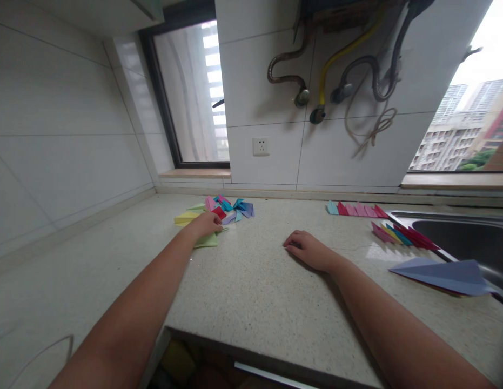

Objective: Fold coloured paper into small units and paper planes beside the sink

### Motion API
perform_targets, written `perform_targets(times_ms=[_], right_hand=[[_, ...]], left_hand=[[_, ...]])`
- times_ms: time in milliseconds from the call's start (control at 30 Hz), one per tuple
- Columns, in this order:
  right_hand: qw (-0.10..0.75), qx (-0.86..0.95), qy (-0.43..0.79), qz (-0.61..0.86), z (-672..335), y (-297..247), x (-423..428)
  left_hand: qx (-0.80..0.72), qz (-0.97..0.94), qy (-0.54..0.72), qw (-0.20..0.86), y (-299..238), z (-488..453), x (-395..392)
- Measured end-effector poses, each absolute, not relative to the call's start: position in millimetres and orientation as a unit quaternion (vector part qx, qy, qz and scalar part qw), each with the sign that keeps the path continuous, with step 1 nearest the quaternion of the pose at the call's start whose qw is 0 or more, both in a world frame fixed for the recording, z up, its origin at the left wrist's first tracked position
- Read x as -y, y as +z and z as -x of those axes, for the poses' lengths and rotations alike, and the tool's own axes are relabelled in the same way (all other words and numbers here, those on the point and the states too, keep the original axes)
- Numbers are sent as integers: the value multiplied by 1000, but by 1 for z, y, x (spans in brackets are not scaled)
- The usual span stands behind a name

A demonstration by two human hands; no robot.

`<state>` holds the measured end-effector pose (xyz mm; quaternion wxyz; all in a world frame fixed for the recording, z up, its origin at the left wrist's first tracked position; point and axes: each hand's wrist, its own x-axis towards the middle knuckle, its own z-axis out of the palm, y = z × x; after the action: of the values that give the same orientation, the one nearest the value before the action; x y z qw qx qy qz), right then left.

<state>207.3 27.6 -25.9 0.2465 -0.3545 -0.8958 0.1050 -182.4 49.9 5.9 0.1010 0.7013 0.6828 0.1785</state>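
Note:
My left hand (206, 224) reaches into a pile of small folded papers at the back left of the counter, its fingers bent together at the tips. Whatever they pinch, if anything, is hidden. Around that hand lie a yellow folded paper (185, 217), a light green one (206, 241), a red one (220, 212), and several blue and purple pieces (246, 208). My right hand (308, 250) rests on the speckled counter (251, 286), fingers loosely bent and apart from any paper, holding nothing visible.
At the right, a row of pink, red and light blue folded papers (356, 210) lies behind a second colourful row (403, 235). A large blue-grey folded paper (441, 274) sits beside the sink (457, 235). Pipes (326, 70) hang on the tiled wall.

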Motion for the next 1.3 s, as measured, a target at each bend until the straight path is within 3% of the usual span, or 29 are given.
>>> perform_targets(times_ms=[367,633,967,1300], right_hand=[[241,895,106,361,-205,-25,-27],[239,895,106,361,-206,-24,-24],[242,894,104,362,-202,-18,-17],[364,826,215,372,-193,-18,-13]], left_hand=[[-687,-698,166,117,-2,182,-54],[-631,-730,224,137,13,160,-46],[-481,-677,423,363,24,61,-8],[-360,-555,498,561,-15,8,18]])
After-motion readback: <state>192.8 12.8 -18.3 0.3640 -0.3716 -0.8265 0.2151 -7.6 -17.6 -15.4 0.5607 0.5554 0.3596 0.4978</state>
